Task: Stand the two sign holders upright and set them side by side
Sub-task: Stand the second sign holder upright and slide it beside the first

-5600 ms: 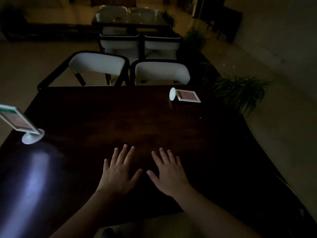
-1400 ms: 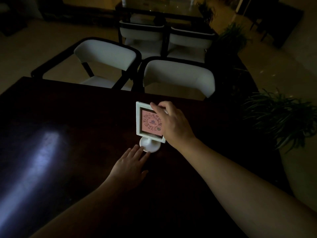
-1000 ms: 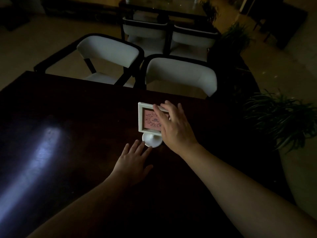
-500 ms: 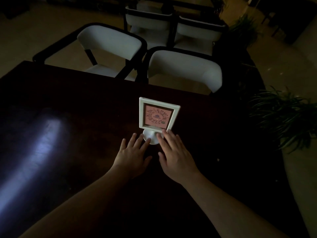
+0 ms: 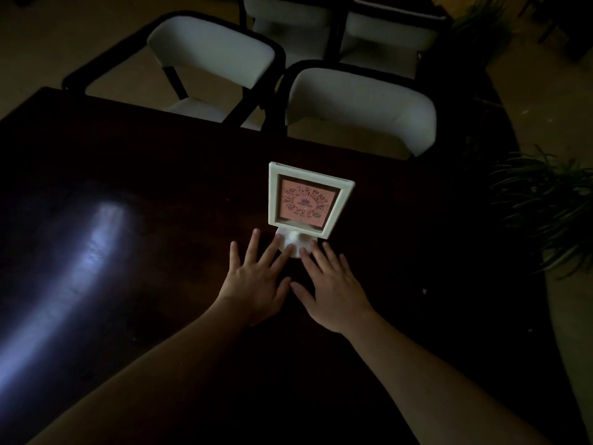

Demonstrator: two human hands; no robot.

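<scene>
One white sign holder [image 5: 306, 200] stands upright on the dark wooden table [image 5: 160, 284], its pink card with a round code facing me, on a round white foot. My left hand [image 5: 256, 277] lies flat with fingers spread, its fingertips touching the foot's left side. My right hand [image 5: 330, 287] lies flat beside it, fingertips at the foot's right side. Neither hand grips anything. The second sign holder is out of view.
Two white chairs [image 5: 359, 104] with dark frames stand at the table's far edge, with another pair behind them. A leafy plant [image 5: 545, 213] sits off the table's right side. A bright light patch [image 5: 80, 261] reflects on the left of the table.
My right hand let go of the sign frame and came down flat by its foot. The holder now stands upright unheld. My view tilted down slightly.
</scene>
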